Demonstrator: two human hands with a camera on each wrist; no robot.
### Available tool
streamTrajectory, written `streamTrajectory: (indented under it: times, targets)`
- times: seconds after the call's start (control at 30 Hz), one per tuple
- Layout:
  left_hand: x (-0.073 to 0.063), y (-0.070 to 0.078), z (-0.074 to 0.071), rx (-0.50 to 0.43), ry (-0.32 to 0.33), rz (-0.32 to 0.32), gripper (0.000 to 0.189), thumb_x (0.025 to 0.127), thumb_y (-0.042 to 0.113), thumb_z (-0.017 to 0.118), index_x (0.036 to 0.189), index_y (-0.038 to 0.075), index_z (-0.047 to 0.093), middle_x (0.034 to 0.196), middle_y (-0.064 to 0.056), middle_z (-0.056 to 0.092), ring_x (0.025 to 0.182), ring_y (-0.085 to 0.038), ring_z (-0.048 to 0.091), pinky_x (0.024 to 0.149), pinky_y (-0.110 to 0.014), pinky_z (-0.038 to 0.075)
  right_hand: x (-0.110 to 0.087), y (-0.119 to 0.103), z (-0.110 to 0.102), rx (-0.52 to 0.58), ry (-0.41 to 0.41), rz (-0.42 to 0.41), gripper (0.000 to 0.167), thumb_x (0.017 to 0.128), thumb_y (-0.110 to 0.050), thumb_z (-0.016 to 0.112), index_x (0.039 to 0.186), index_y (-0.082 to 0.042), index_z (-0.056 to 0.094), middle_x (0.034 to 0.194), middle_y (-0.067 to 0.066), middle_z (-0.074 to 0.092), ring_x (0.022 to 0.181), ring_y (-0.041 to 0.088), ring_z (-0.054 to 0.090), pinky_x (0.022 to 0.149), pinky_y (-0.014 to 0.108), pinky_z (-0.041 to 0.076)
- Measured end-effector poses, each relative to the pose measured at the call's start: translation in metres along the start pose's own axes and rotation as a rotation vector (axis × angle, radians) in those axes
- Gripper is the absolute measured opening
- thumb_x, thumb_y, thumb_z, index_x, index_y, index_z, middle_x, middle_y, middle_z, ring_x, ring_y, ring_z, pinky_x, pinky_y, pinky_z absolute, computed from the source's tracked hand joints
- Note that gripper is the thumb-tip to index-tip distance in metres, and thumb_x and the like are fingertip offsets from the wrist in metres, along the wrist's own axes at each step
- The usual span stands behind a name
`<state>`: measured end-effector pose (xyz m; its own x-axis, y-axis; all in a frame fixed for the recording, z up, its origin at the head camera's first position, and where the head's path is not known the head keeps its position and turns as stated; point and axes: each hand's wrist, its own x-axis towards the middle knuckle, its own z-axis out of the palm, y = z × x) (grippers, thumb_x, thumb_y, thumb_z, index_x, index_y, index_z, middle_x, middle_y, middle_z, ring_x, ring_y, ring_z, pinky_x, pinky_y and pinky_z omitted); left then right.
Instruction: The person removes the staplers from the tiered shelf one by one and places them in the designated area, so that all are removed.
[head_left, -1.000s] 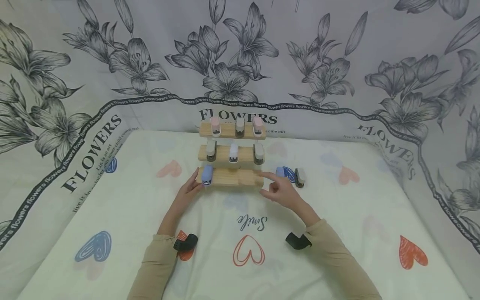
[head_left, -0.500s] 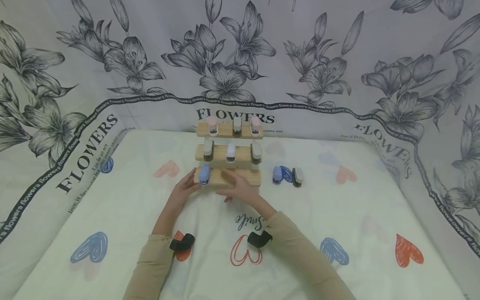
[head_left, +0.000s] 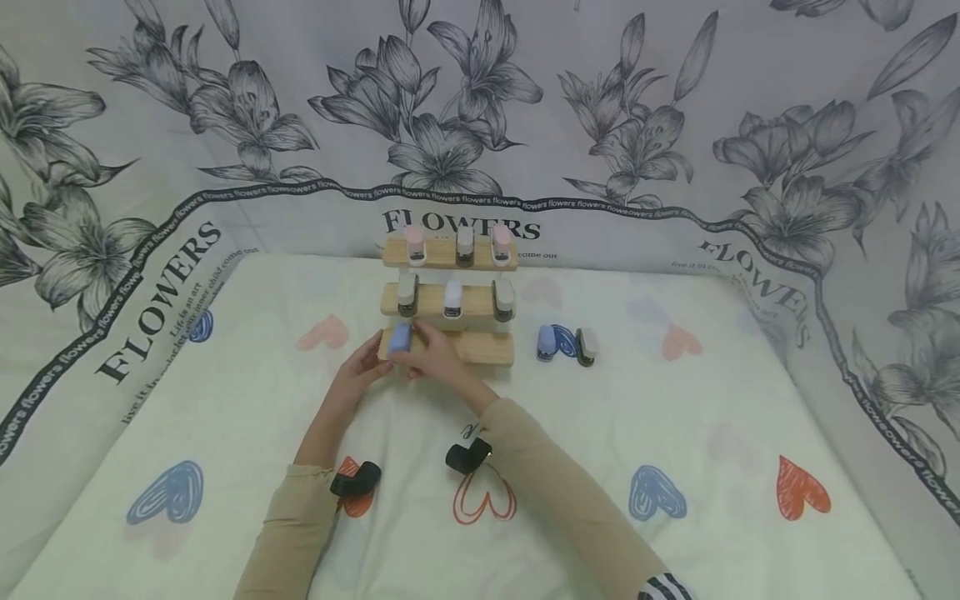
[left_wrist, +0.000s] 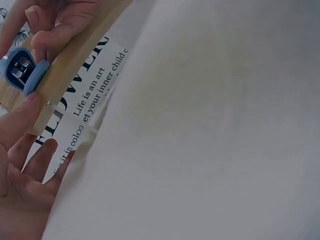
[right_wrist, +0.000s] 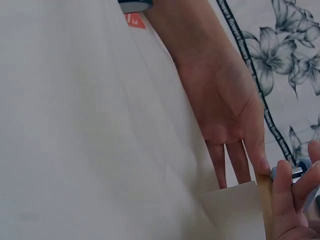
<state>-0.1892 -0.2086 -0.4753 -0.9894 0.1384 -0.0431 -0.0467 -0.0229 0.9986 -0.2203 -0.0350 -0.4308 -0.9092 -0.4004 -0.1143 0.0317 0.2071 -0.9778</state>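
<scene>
A blue mini stapler [head_left: 401,337] sits at the left end of the lowest shelf of a three-tier wooden rack [head_left: 487,348]. Its metal mouth shows in the left wrist view. My right hand [head_left: 441,357] holds this stapler between thumb and fingers, partly covering it. My left hand [head_left: 356,372] grips the left end of the same shelf. In the right wrist view its thumb lies on the shelf's edge [right_wrist: 265,195], while the other fingers reach behind the wood. The left thumb [left_wrist: 22,117] comes right up to the stapler's base in the left wrist view.
On the upper shelves stand several more mini staplers, among them a pink one [head_left: 415,244], a grey one [head_left: 503,300] and a pale lavender one [head_left: 453,297]. Right of the rack, another blue stapler [head_left: 547,342] and a grey stapler [head_left: 587,346] rest on the heart-print cloth [head_left: 720,375].
My right hand has moved left from the rack's right end, along the lowest shelf, to the blue stapler and taken hold of it. The left hand stays at the shelf's left end.
</scene>
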Motion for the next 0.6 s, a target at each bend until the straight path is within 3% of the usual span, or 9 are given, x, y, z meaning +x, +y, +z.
streamTrajectory:
  times: [0.17, 0.23, 0.37, 0.43, 0.6]
  targets:
    - [-0.002, 0.012, 0.001, -0.014, 0.001, -0.006, 0.064, 0.089, 0.008, 0.056, 0.142, 0.007, 0.021, 0.144, -0.012, 0.021, 0.128, -0.031, 0.022, 0.102, -0.043, 0.018, 0.004, 0.001, 0.003, 0.036, 0.009, -0.052, 0.075, 0.078, -0.022, 0.070, 0.139, -0.008, 0.030, 0.140, 0.011, 0.033, 0.054, 0.015, 0.057, 0.064, 0.025, 0.049]
    - [-0.004, 0.017, 0.002, -0.009, -0.002, -0.013, 0.065, 0.089, 0.008, 0.056, 0.142, 0.006, 0.020, 0.144, -0.014, 0.021, 0.128, -0.033, 0.021, 0.102, -0.044, 0.018, 0.000, -0.001, 0.002, 0.057, 0.006, -0.068, 0.073, 0.080, -0.019, 0.069, 0.139, -0.006, 0.030, 0.140, 0.011, 0.032, 0.067, 0.017, 0.061, 0.073, 0.025, 0.048]
    - [-0.001, 0.007, 0.001, 0.014, -0.001, -0.003, 0.066, 0.088, 0.014, 0.059, 0.142, 0.009, 0.022, 0.145, -0.012, 0.020, 0.129, -0.032, 0.019, 0.102, -0.044, 0.018, -0.013, -0.011, -0.003, 0.061, -0.011, -0.096, 0.068, 0.081, -0.013, 0.067, 0.137, -0.001, 0.031, 0.139, 0.013, 0.032, 0.095, 0.023, 0.057, 0.075, 0.025, 0.047]
    - [0.002, -0.002, -0.001, 0.025, 0.004, 0.014, 0.067, 0.087, 0.018, 0.060, 0.142, 0.011, 0.023, 0.145, -0.010, 0.022, 0.129, -0.030, 0.021, 0.101, -0.044, 0.019, -0.021, -0.017, -0.005, 0.064, -0.032, -0.113, 0.065, 0.082, -0.009, 0.066, 0.137, 0.001, 0.031, 0.139, 0.015, 0.032, 0.106, 0.025, 0.051, 0.067, 0.028, 0.050]
    - [0.001, -0.011, -0.003, 0.094, -0.001, 0.062, 0.066, 0.088, 0.027, 0.057, 0.143, 0.015, 0.022, 0.145, -0.007, 0.023, 0.128, -0.029, 0.024, 0.100, -0.044, 0.022, -0.026, -0.014, -0.003, 0.047, -0.052, -0.171, 0.066, 0.082, -0.007, 0.065, 0.136, 0.005, 0.029, 0.137, 0.018, 0.033, 0.103, 0.030, 0.053, 0.066, 0.029, 0.050]
